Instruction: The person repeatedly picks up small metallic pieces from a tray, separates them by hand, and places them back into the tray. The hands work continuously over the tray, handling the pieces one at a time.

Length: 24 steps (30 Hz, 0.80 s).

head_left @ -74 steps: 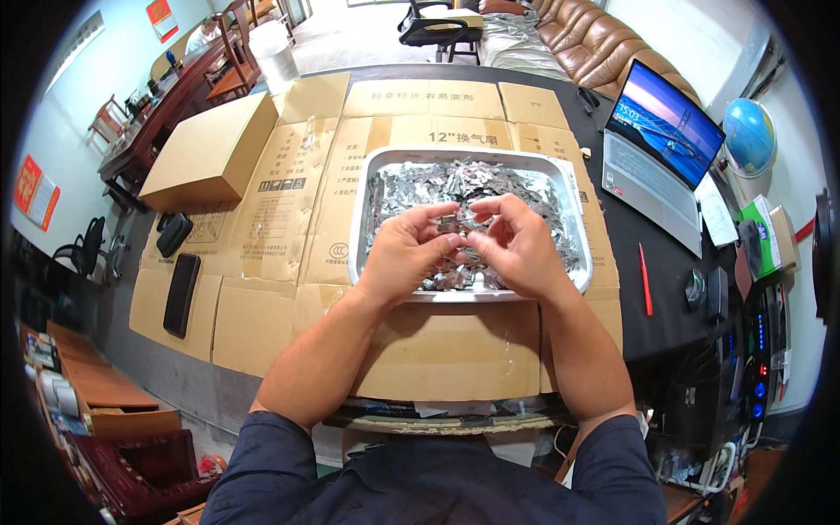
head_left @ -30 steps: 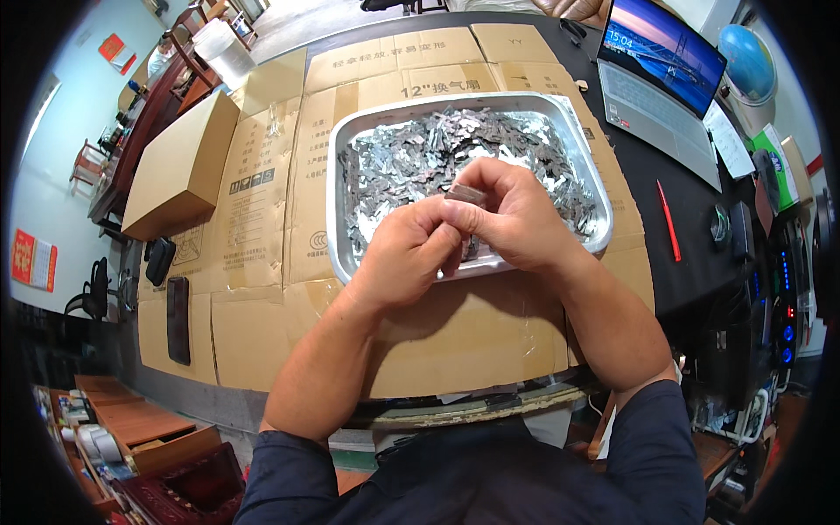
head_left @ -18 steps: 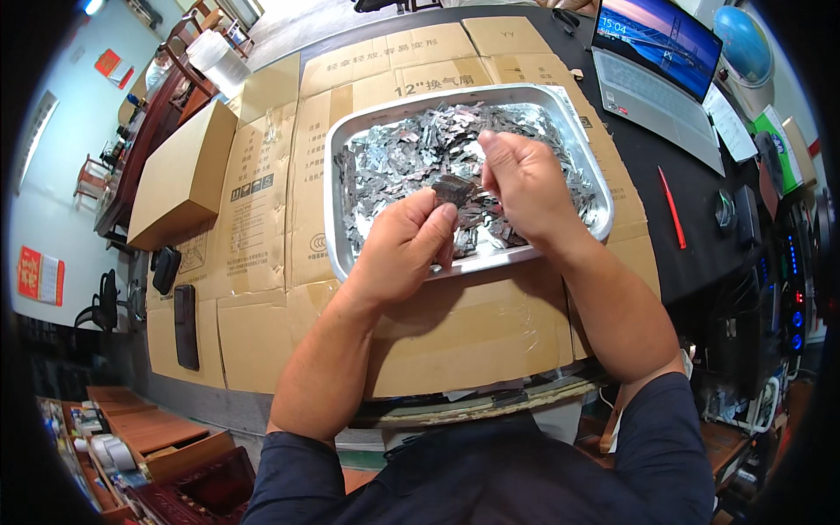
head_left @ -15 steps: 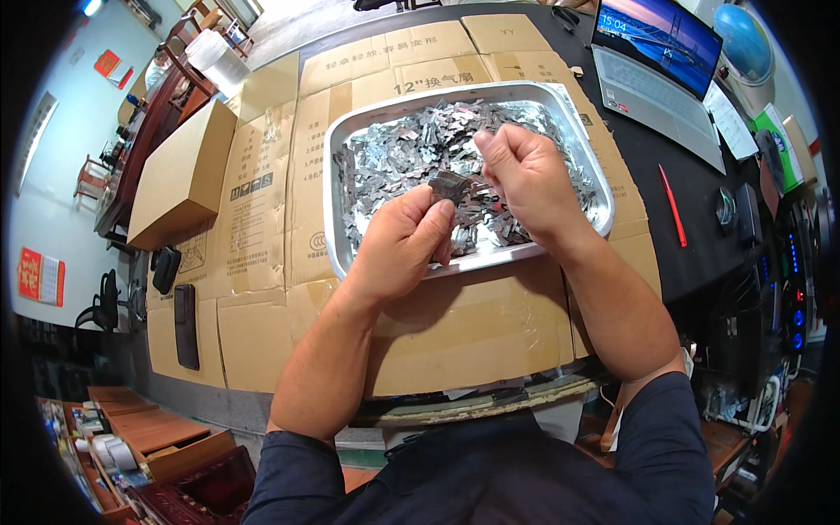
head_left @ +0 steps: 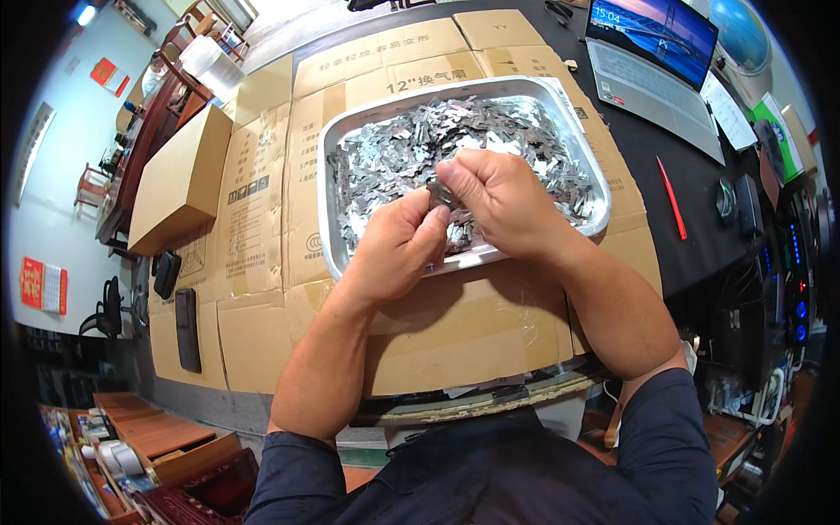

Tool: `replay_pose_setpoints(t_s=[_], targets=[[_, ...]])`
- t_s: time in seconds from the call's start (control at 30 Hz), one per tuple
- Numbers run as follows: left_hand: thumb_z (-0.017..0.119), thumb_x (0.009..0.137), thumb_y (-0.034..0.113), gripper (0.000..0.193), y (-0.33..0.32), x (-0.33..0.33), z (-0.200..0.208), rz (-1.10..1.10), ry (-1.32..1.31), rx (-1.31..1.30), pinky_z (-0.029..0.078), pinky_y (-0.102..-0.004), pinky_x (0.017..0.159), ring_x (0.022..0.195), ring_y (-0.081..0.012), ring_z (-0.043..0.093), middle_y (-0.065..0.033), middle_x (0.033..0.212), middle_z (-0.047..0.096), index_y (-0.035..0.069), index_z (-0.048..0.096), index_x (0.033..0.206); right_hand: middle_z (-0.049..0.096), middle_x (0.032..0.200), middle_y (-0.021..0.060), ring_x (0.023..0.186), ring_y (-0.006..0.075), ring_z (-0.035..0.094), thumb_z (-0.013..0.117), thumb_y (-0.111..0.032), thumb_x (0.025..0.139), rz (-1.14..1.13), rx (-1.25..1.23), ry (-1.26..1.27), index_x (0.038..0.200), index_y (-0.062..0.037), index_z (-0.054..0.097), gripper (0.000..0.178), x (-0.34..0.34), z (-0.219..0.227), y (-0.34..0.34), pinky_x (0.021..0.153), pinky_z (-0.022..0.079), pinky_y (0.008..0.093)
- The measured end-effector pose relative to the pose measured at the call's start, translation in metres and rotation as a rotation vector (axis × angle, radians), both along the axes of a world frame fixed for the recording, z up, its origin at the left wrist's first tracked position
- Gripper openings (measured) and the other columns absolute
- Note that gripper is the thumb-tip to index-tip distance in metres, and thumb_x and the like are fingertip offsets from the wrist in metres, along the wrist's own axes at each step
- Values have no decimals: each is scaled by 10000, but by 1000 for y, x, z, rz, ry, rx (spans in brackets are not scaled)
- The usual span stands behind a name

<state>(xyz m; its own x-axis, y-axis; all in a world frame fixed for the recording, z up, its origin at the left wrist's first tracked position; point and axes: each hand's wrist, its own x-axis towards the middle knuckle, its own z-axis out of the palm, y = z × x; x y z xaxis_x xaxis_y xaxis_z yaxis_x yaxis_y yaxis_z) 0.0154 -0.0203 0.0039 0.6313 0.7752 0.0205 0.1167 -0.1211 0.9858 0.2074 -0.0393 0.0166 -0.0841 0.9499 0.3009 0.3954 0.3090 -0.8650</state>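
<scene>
At the bottom of the frame, dark sleeves (head_left: pixel 302 479) lead up to bare forearms over flattened cardboard (head_left: pixel 464 341). At the centre, the left hand (head_left: pixel 395 247) pinches a small dark piece (head_left: pixel 440 196) narrowly between thumb and fingers. The right hand (head_left: pixel 500 203) meets it with fingers curled in; whether they also grip something cannot be told. The piece sits above the near side of a silver tray (head_left: pixel 327 206), which is heaped with thin grey scraps (head_left: pixel 411 131). It looks like metal: probably light, stiff, smooth enough to slip, and perhaps sharp-edged, so best held by its flat faces rather than along the rim. Thin parts could bend. A red pen (head_left: pixel 672 199) lies at right, a brown box (head_left: pixel 179 179) at left, and farther off, a laptop (head_left: pixel 652 98) stands open at upper right.
</scene>
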Motion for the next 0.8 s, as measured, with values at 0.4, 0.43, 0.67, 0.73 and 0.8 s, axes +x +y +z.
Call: replay_pose_setpoints(t_s=[0.4,0.43,0.67,0.73,0.8], targets=[[479,1072,167,232,-1,-1,3,13,-19,-63,467,-286,566,605,-97,530,-16,695,575,18,615,958,647,762,64,657,161,576,719,-215,948,181,-107,111,882,3,659,236,6,2,1,645,504,333],[485,1059,166,239,-2,0,3,20,1,-54,462,-294,562,596,-99,533,-19,679,585,13,626,941,642,744,68,652,168,577,713,-220,956,173,-137,90,870,2,655,245,6,3,0,643,501,337],[501,1025,151,239,1,-2,6,-99,164,157,459,-341,561,589,-130,524,-42,653,555,4,575,852,570,643,51,607,153,517,605,-207,1042,-115,-44,93,847,-4,652,285,0,-5,5,606,459,322],[495,1032,155,244,0,-4,6,-84,53,52,459,-327,556,586,-120,522,-31,651,552,14,570,847,570,656,8,610,129,512,603,-197,1043,-145,-88,298,902,-13,674,243,0,-6,9,602,458,303],[482,1047,164,257,0,-6,6,-58,12,-33,464,-300,552,586,-99,527,-15,652,556,31,556,839,595,786,-31,633,36,460,564,-217,1076,-82,-153,412,986,-36,702,245,3,-5,12,576,411,227]])
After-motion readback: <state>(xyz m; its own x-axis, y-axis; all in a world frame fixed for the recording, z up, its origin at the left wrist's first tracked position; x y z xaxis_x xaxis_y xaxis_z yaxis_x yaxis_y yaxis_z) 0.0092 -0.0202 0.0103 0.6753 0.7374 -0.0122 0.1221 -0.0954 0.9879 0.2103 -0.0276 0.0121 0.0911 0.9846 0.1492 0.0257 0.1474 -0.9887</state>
